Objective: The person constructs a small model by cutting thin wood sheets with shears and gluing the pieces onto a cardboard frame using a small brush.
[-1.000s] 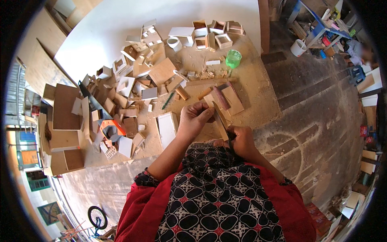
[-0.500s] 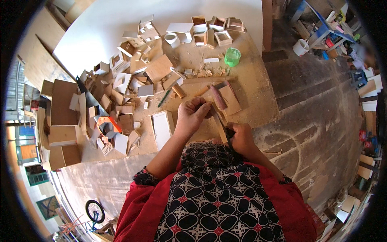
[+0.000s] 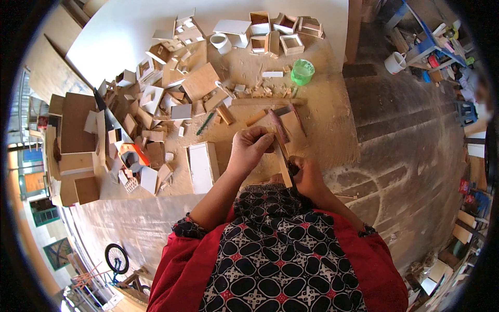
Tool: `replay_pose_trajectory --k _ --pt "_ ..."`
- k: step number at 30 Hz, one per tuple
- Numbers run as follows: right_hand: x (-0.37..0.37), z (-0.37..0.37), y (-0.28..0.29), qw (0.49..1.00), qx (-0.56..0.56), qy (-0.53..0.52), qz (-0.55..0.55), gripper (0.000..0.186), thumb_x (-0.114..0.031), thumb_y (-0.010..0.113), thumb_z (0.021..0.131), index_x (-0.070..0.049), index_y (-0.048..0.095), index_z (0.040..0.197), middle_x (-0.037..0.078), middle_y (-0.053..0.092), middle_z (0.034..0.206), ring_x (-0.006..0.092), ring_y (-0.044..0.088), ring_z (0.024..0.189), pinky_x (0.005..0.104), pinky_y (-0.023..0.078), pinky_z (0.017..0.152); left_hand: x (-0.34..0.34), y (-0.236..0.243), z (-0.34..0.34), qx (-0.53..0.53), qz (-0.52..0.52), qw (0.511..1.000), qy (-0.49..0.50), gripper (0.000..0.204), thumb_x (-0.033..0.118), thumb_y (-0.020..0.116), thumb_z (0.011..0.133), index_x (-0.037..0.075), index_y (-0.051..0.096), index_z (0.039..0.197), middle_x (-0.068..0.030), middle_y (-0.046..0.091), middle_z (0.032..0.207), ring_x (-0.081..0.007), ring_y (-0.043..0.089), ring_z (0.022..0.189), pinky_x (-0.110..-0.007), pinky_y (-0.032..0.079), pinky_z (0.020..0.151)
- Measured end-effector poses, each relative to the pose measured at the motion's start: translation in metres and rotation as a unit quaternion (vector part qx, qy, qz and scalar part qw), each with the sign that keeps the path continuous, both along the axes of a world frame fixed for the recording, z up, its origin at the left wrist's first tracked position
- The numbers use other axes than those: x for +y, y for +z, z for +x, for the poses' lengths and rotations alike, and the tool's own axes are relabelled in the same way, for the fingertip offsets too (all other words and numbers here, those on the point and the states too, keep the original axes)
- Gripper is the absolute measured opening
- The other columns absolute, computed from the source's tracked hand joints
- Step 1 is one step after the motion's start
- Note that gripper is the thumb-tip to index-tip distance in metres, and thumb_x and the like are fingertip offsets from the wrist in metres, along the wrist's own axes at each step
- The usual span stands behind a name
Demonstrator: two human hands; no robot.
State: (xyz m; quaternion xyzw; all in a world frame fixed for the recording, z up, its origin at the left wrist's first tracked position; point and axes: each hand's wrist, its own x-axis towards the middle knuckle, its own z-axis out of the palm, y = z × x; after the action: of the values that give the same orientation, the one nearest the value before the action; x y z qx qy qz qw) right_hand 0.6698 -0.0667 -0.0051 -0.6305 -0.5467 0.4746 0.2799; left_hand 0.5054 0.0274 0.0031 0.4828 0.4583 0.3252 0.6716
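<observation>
- Head view: we saw two bare hands at work close to the person's body, above the near edge of a dusty wooden table (image 3: 330, 138).
- Our left hand (image 3: 251, 150) pinched the far end of a narrow wooden strip (image 3: 286, 172) between thumb and bent forefinger, its other fingers curled in.
- Our right hand (image 3: 309, 174) had its fingers wrapped around a thin dark tool (image 3: 293, 184), which lay along the strip's right side; we could not tell its exact kind.
- The strip slanted between both hands, its near end just in front of the patterned garment (image 3: 280, 244).
- Beyond it, we had a reddish-brown stick (image 3: 278, 126) lying on the table by a flat wooden panel (image 3: 297, 122).
- To the left lay a white-faced box (image 3: 200, 167), a dark green pen-like stick (image 3: 205, 124) and a saw with an orange handle (image 3: 133, 156) among offcuts.
- Farther back, we made out a green cup (image 3: 302, 73), a white cup (image 3: 221, 44) and several small open boxes (image 3: 292, 45).
</observation>
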Motion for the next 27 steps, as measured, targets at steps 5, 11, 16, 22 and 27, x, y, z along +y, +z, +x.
replay_pose_trajectory --k 5,11,16,22,27 --pt "0.007 0.014 -0.02 0.998 -0.033 0.015 0.06 0.027 -0.005 0.071 0.066 0.001 0.066 0.092 0.02 0.067 0.084 0.0369 0.066 0.079 0.0383 0.051 0.069 0.005 -0.013 0.007 -0.005 -0.007 1.0 0.009 0.017 0.01 0.058 0.09 -0.002 0.063 0.079 -0.0014 0.063 0.07 -0.0058 0.057 0.065 -0.022 0.048 0.06" --pt "0.01 0.022 -0.038 0.996 -0.043 0.031 0.069 0.026 -0.002 0.068 0.066 0.0 0.066 0.091 0.021 0.066 0.084 0.0389 0.064 0.08 0.0409 0.05 0.069 0.006 -0.022 0.016 -0.012 -0.02 0.999 0.031 0.018 0.011 0.058 0.09 -0.002 0.063 0.079 -0.0009 0.062 0.069 -0.0052 0.056 0.063 -0.021 0.047 0.059" --pt "0.013 0.027 -0.042 0.996 -0.04 0.029 0.069 0.024 -0.003 0.069 0.067 0.001 0.066 0.091 0.023 0.065 0.083 0.0399 0.064 0.079 0.0419 0.05 0.069 0.005 -0.025 0.023 -0.019 -0.032 0.998 0.049 0.019 0.012 0.058 0.091 -0.002 0.062 0.078 -0.0007 0.061 0.069 -0.0057 0.056 0.063 -0.022 0.047 0.06" --pt "0.016 0.032 -0.04 0.995 -0.087 0.041 0.026 0.023 -0.009 0.073 0.071 0.001 0.066 0.091 0.025 0.065 0.083 0.0381 0.065 0.078 0.0404 0.05 0.068 0.006 -0.035 0.021 -0.028 -0.061 0.997 0.033 0.016 0.013 0.057 0.092 0.0 0.061 0.083 -0.0027 0.063 0.077 -0.0102 0.062 0.07 -0.028 0.053 0.068" --pt "0.016 0.047 -0.043 0.997 0.067 -0.011 -0.03 0.035 -0.022 0.079 0.073 -0.001 0.064 0.097 0.012 0.067 0.079 0.0244 0.064 0.07 0.0353 0.05 0.067 0.005 -0.034 0.019 -0.077 -0.112 0.983 0.127 0.014 0.013 0.057 0.091 0.002 0.06 0.085 -0.0047 0.064 0.077 -0.0137 0.064 0.069 -0.03 0.054 0.068"
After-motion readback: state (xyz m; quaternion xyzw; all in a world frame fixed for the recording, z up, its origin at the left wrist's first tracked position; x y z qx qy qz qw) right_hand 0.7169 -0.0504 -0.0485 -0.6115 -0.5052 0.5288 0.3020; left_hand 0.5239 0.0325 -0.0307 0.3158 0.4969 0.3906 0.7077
